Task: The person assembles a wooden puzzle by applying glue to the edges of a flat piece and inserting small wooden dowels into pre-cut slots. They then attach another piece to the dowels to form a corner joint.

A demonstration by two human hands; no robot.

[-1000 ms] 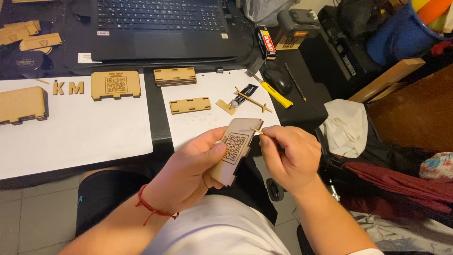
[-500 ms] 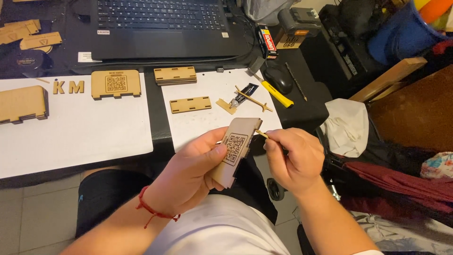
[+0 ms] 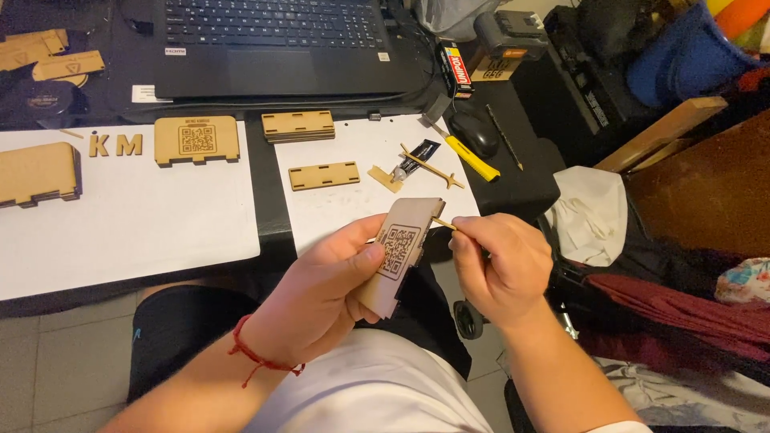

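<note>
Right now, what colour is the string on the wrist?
Red; the string circles the left hand's wrist, head view.

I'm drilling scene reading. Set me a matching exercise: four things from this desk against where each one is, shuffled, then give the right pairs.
Things:
1. wooden panel
2. thin stick
3. wooden letters
4. computer mouse

Places:
A. on the white sheet at left
B. on the dark desk beside the yellow tool
C. gripped in the left hand
D. pinched in the right hand

Pairs: 1-C, 2-D, 3-A, 4-B
</note>
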